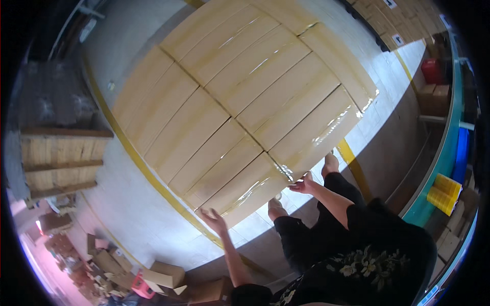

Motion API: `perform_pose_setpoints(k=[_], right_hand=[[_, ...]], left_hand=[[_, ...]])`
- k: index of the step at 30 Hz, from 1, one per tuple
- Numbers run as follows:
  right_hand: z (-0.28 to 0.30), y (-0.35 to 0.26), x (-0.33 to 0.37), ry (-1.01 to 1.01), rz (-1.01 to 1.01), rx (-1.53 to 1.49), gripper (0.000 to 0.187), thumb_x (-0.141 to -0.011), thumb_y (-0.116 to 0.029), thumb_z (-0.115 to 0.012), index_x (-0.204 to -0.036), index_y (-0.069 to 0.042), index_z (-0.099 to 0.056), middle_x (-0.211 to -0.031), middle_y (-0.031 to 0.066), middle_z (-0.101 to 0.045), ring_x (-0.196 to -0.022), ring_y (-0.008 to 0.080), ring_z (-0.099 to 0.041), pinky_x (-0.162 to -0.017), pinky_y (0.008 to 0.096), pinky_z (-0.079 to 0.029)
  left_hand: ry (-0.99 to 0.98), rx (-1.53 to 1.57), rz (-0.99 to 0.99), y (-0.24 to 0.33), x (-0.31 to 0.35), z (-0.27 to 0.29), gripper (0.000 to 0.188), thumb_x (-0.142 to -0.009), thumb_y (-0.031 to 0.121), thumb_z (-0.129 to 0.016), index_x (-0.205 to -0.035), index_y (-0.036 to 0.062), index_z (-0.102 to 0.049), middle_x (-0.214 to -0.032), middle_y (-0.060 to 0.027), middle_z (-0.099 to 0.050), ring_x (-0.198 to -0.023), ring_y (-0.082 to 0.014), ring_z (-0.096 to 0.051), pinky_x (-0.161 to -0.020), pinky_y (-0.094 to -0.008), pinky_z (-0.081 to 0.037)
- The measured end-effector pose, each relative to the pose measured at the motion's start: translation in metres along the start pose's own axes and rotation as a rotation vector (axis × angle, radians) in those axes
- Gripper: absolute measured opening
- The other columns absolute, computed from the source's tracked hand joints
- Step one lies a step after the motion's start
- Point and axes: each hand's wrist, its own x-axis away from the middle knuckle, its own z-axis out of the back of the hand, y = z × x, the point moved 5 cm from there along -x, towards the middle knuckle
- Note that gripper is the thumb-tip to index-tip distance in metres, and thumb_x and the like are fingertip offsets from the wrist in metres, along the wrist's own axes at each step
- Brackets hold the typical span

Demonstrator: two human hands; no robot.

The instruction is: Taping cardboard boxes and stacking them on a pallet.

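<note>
A wide layer of taped brown cardboard boxes (275, 76) fills the middle of the head view, set in rows with narrow gaps between them. The nearest cardboard box (245, 191) on the left lies between my two hands, shiny clear tape along its top. My left hand (213, 222) is at its left front corner, the fingertips against the edge. At its right end, by the seam with the neighbouring box, my right hand (302, 185) has its fingers bent around the corner. The undersides of the fingers are hidden.
My feet (331, 164) stand close to the boxes' front edge. Yellow floor line (153, 181) runs along the left. A wooden pallet structure (64, 158) is at far left, loose cartons (163, 275) lie lower left. A teal-edged bench (434, 178) carries a yellow package (445, 195) at right.
</note>
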Motion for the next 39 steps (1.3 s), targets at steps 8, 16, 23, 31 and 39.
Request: perform_pose_setpoints(k=[8, 16, 23, 31, 39], right_hand=[[0.026, -0.107, 0.089, -0.414, 0.59, 2.223, 0.042, -0.086, -0.036, -0.043, -0.111, -0.002, -0.05, -0.106, 0.0187, -0.058, -0.099, 0.0334, -0.055, -0.083, 0.0434, -0.044], [0.132, -0.295, 0.1, 0.303, 0.806, 1.235, 0.045, -0.075, -0.042, -0.051, -0.094, -0.004, -0.065, -0.093, 0.0178, -0.064, -0.087, 0.0332, -0.062, -0.077, 0.041, -0.048], [0.166, -0.281, 0.102, 0.18, 0.582, 1.006, 0.042, -0.078, -0.036, -0.049, -0.098, -0.002, -0.062, -0.097, 0.0207, -0.062, -0.093, 0.0346, -0.059, -0.082, 0.0419, -0.046], [0.196, -0.38, 0.063, 0.131, 0.592, 1.384, 0.039, -0.077, -0.033, -0.049, -0.091, -0.001, -0.064, -0.085, 0.0187, -0.065, -0.077, 0.0322, -0.063, -0.068, 0.0425, -0.051], [0.166, -0.657, 0.185, 0.258, 0.625, 1.68, 0.033, -0.084, -0.042, -0.045, -0.1, -0.015, -0.052, -0.077, 0.0089, -0.063, -0.056, 0.0206, -0.062, -0.043, 0.0358, -0.044]], left_hand=[[-0.545, 0.39, 0.391, 0.088, 0.143, -0.01, 0.042, -0.086, 0.019, -0.057, -0.122, 0.0029, -0.044, -0.108, -0.0127, -0.054, -0.097, -0.0226, -0.051, -0.081, -0.0314, -0.042], [-0.781, 0.115, 0.217, 0.217, 0.119, -0.008, 0.033, -0.088, 0.025, -0.051, -0.114, 0.0056, -0.048, -0.09, -0.0102, -0.058, -0.072, -0.0173, -0.054, -0.06, -0.0284, -0.045], [-0.742, 0.235, 0.397, 0.247, -0.005, -0.011, 0.027, -0.087, 0.032, -0.049, -0.103, 0.0101, -0.051, -0.071, -0.0047, -0.058, -0.05, -0.013, -0.053, -0.039, -0.0248, -0.041], [-0.696, 0.141, -0.222, 0.502, 0.129, -0.122, 0.037, -0.09, 0.024, -0.052, -0.124, 0.0078, -0.046, -0.101, -0.0101, -0.06, -0.092, -0.0194, -0.056, -0.078, -0.0323, -0.045], [-0.493, 0.461, 0.583, 0.375, 0.439, -0.264, 0.038, -0.089, 0.023, -0.049, -0.12, -0.0002, -0.048, -0.095, -0.0139, -0.062, -0.078, -0.0191, -0.059, -0.07, -0.0331, -0.048]])
